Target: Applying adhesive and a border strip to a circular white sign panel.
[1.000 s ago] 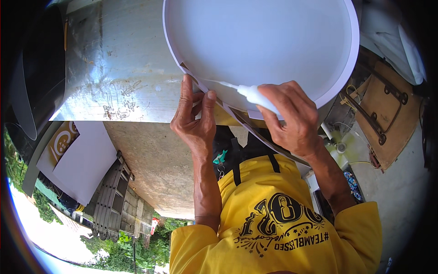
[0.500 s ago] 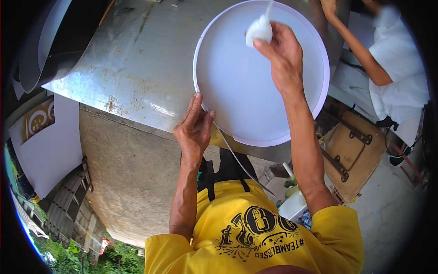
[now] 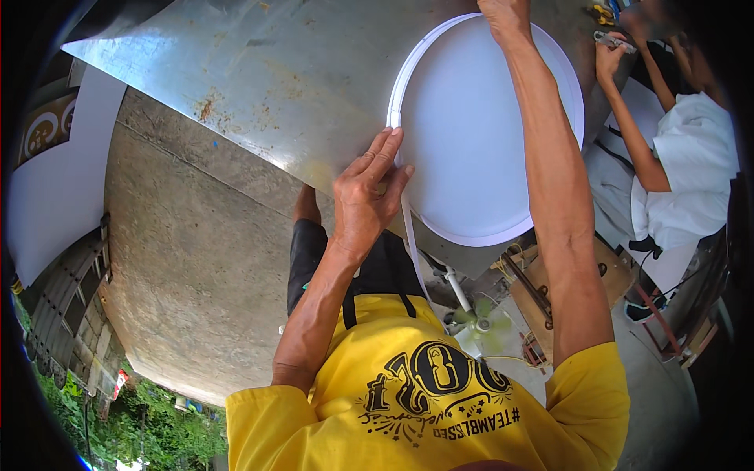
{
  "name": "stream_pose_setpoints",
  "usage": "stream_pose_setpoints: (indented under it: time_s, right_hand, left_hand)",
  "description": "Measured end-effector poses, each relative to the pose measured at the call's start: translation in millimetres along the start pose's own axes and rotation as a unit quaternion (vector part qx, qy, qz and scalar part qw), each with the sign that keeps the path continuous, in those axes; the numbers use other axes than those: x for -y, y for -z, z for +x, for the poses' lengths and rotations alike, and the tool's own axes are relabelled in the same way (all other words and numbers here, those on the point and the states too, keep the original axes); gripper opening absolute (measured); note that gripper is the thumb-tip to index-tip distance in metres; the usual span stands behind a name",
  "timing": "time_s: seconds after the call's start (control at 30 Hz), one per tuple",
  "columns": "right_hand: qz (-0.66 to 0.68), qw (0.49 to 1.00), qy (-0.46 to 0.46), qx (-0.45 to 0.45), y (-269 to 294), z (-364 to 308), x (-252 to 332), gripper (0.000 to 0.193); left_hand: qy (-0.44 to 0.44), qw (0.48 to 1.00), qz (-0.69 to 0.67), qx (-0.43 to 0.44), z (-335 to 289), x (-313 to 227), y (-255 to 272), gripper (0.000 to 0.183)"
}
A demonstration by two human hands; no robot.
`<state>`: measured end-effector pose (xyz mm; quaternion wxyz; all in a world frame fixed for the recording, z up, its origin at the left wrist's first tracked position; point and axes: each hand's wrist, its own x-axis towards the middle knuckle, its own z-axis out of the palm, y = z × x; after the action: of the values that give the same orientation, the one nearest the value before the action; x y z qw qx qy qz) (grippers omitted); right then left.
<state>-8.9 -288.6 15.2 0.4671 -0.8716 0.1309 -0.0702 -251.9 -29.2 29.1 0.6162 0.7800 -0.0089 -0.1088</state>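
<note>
1. pressing lightly at the nine o'clock edge of the round white tray (image 3: 479, 145), my left hand (image 3: 369, 184) has its index and middle fingers close together on the rim (image 3: 399, 86), the thumb a little apart, toward eight; i cannot tell whether they pinch it.
2. the tray itself lies between one and two o'clock of my view, on the metal tabletop (image 3: 236, 86).
3. from under my left thumb a thin white strip (image 3: 411, 235) hangs down toward six, in front of my dark shorts (image 3: 393, 271).
4. my right hand (image 3: 506, 17) is over the rim at twelve; the view cuts off its fingers, so i cannot tell if they are wide, narrow or holding anything.
5. between two and three, a co-worker in a white shirt (image 3: 695, 141) holds a small grey tool (image 3: 616, 42).
6. toward four stand a green-bladed fan (image 3: 481, 323) and a brown board (image 3: 613, 271).
</note>
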Motion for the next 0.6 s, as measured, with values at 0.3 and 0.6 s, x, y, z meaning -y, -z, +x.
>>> stream_pose_setpoints:
  time_s: [0.3, 0.6]
  right_hand:
    - [-0.038, 0.999, 0.004, 0.008, 9, -15, -1, 0.035]
    - [0.002, 0.995, 0.025, -0.097, 26, -81, 14, 0.034]
  left_hand:
    - [-0.018, 1.0, -0.002, 0.003, -1, 3, -1, 0.06]
    - [-0.016, 1.0, 0.0, 0.006, -1, 2, 2, 0.06]
